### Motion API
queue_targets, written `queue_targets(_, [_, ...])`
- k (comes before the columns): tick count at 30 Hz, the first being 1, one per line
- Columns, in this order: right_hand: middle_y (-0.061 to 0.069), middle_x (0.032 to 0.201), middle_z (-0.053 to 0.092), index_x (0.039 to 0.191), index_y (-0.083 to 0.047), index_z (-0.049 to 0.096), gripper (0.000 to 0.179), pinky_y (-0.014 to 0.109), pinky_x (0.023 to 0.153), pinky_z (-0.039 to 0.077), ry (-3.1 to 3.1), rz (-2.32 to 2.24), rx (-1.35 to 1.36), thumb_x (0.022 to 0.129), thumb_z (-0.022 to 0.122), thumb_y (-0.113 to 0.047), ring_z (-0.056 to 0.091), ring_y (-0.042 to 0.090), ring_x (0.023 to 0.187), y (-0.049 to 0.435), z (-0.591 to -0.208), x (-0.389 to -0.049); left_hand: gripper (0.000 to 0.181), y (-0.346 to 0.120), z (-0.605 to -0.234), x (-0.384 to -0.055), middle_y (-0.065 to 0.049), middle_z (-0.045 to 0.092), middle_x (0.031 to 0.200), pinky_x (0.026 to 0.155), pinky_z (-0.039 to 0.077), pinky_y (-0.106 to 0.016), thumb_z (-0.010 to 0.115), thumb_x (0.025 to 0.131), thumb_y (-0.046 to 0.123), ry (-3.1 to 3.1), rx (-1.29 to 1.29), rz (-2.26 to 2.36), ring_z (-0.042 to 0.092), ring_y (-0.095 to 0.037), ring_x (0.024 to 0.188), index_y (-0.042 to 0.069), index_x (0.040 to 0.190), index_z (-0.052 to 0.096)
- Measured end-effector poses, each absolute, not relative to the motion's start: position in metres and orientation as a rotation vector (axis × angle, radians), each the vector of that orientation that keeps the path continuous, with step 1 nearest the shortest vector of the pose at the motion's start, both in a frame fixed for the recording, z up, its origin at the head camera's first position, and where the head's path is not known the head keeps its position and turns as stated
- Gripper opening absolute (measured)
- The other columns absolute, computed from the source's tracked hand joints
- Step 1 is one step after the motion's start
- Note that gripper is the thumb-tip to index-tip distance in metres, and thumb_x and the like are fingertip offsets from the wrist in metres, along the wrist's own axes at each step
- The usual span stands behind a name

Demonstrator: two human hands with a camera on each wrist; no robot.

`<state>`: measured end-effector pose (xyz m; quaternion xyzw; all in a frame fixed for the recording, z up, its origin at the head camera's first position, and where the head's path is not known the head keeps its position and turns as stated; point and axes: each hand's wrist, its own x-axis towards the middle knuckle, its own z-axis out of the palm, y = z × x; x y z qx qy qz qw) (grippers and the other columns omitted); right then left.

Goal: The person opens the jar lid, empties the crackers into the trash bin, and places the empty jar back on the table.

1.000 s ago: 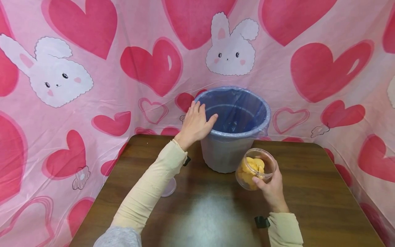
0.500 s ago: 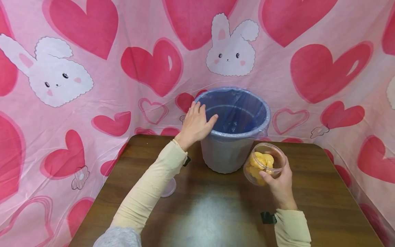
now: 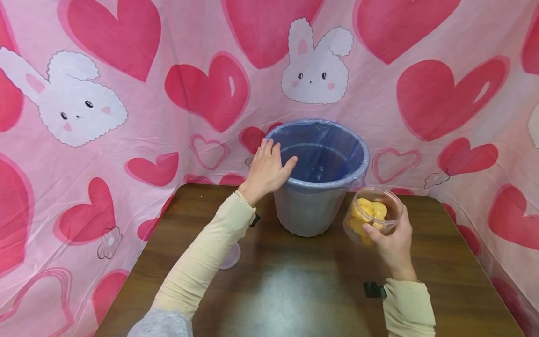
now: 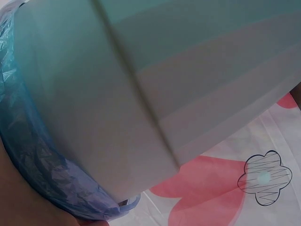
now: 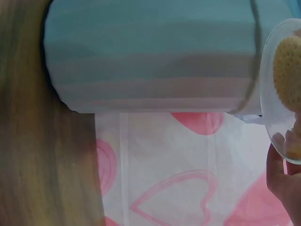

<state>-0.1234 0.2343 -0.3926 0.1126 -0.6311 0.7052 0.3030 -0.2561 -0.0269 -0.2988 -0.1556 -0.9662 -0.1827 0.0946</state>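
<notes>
My left hand [image 3: 268,167] rests with straight fingers on the left rim of a pale bin [image 3: 309,210]. A thin blue bag [image 3: 324,157] lines the bin and folds over its rim. In the left wrist view the bag's folded edge [image 4: 40,150] runs beside the hand. My right hand [image 3: 396,243] grips a clear round jar [image 3: 393,208] from its right side, thumb in front. The jar is lidless, tilted, and held just right of the bin. Inside are several yellow round biscuits [image 3: 370,210]; the right wrist view shows the dotted surface of one biscuit [image 5: 287,73].
A translucent round lid [image 3: 230,257] lies on the dark wooden table [image 3: 290,290], partly hidden behind the left forearm. A pink cloth [image 3: 202,42] with hearts and rabbits hangs close behind the bin and along both sides.
My right hand has moved the jar to the right and farther from me, alongside the bin. The left hand and the bin have not moved.
</notes>
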Motion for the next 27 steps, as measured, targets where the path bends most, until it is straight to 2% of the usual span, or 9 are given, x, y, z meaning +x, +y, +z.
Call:
queue_targets(8, [0.015,0.117,0.05,0.127,0.003,0.042,0.078,0.017,0.093,0.036,-1.67,1.759,0.312,0.055,0.066,0.019,0.047,0.02,0.108,0.241,-0.382,-0.128,0.074,-0.027,-0.299,-0.256,-0.015,0.022,0.146,0.112,0.006,-0.038,0.032,0.087,0.057,-2.864,-0.463,-0.549,0.006,-0.03,0.138,0.003,0.138,0.029])
queue_targets(16, [0.013,0.116,0.05,0.128,-0.002,0.043,0.079,0.015,0.092,0.037,-1.764,1.666,0.243,0.056,0.069,0.016,0.047,0.018,0.107,0.246,-0.371,-0.13,0.074,-0.028,-0.3,-0.256,-0.015,0.022,0.146,0.112,0.007,-0.039,0.033,0.087,0.057,-2.861,-0.465,-0.554,0.006,-0.03,0.138,0.004,0.138,0.029])
queue_targets(23, [0.004,0.116,0.051,0.128,-0.003,0.043,0.077,0.013,0.09,0.038,-1.846,1.543,0.184,0.057,0.07,0.013,0.048,0.014,0.105,0.241,-0.355,-0.127,0.074,-0.027,-0.3,-0.255,-0.015,0.023,0.146,0.112,0.01,-0.04,0.034,0.087,0.057,-2.856,-0.466,-0.554,0.007,-0.03,0.138,0.004,0.138,0.029])
queue_targets(27, [0.004,0.113,0.052,0.128,-0.001,0.044,0.075,0.013,0.09,0.037,-1.864,1.486,0.17,0.058,0.07,0.012,0.048,0.014,0.104,0.237,-0.34,-0.123,0.074,-0.027,-0.3,-0.256,-0.015,0.022,0.146,0.112,0.009,-0.04,0.033,0.087,0.057,-2.856,-0.465,-0.549,0.007,-0.03,0.138,0.004,0.138,0.029])
